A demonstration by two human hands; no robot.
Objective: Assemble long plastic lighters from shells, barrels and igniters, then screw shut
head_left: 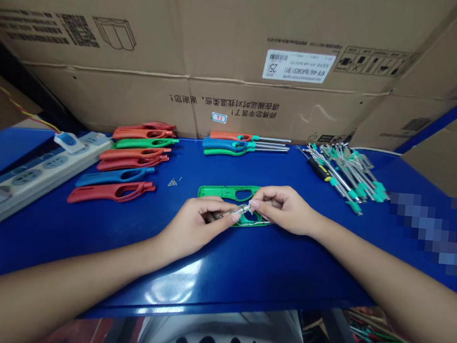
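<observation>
My left hand (190,221) is closed around a small clear lighter gas tank (241,210) with a shiny end, holding it between thumb and fingers. The fingertips of my right hand (289,209) are pinched at the tank's right end, on a small whitish piece. Just beneath both hands lie the green lighter handle halves (213,191), open side up, partly covered by my fingers. A thin white wire (259,223) runs along the nearer half.
Red, orange, green and blue handle shells (110,191) lie at left, near small screws (172,181) and a power strip (32,175). Assembled lighters (231,145) lie behind. Metal lighter tubes (352,174) and a black-yellow screwdriver (320,169) are at right. A cardboard box (139,89) stands behind.
</observation>
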